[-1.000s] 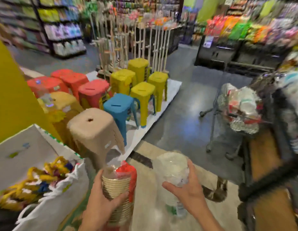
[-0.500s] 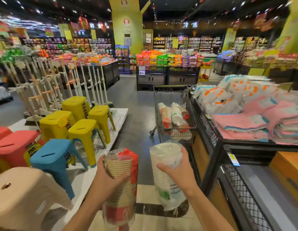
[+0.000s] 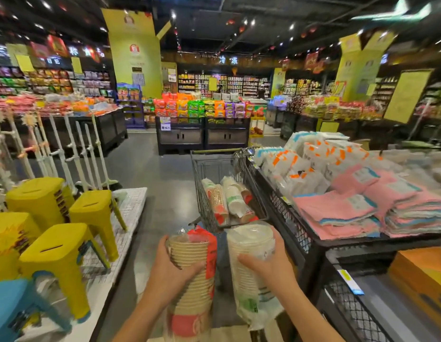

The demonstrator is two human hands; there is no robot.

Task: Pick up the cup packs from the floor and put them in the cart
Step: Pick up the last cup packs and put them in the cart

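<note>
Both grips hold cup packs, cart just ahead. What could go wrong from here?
1. The left grip holds the tan cup pack near its top, so its long lower end may swing or slip.
2. The white cup pack in the right grip could snag the mesh display stand beside the cart.
3. Packs already lie in the cart; dropped ones may roll off them.

Only one view, worn on the person's head. It faces forward and a little down, close over the left hand [image 3: 170,266] and the right hand [image 3: 270,265], toward the grey wire shopping cart [image 3: 214,152] near ahead.
</note>
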